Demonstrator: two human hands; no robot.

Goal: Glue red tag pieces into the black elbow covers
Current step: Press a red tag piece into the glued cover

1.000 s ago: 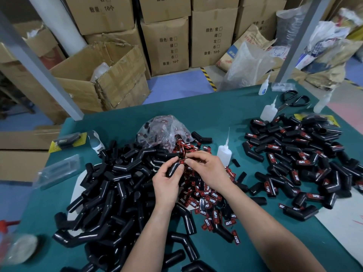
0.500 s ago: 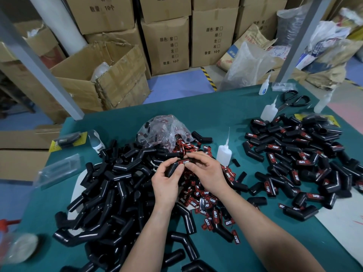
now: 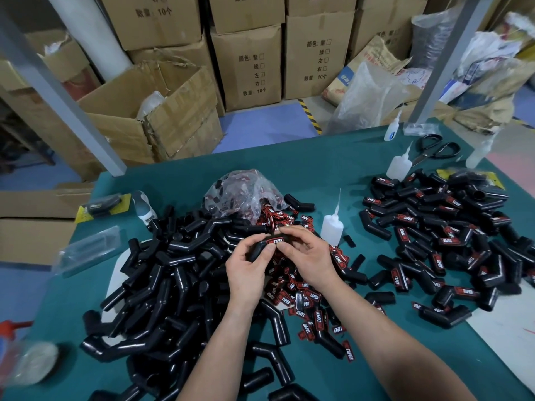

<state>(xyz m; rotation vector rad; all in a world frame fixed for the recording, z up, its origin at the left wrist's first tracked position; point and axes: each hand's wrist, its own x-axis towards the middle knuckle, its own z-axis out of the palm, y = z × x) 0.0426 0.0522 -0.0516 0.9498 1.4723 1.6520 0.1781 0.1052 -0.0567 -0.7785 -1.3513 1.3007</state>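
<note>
Turned since a second ago, the black elbow cover (image 3: 259, 248) now shows its red tag (image 3: 276, 241) face up. Our left hand (image 3: 246, 273) curls round its lower leg; our right hand (image 3: 308, 257) pinches the tagged end. We hold it above loose tags (image 3: 302, 296) on the table (image 3: 179, 183), near the glue bottle (image 3: 332, 228).

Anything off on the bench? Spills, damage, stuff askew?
Red tags lie spilled from the clear bag across the table. The cardboard box behind is torn open. Glue bottle stands upright, no leak visible. Left hand and right hand grip one cover normally.
</note>
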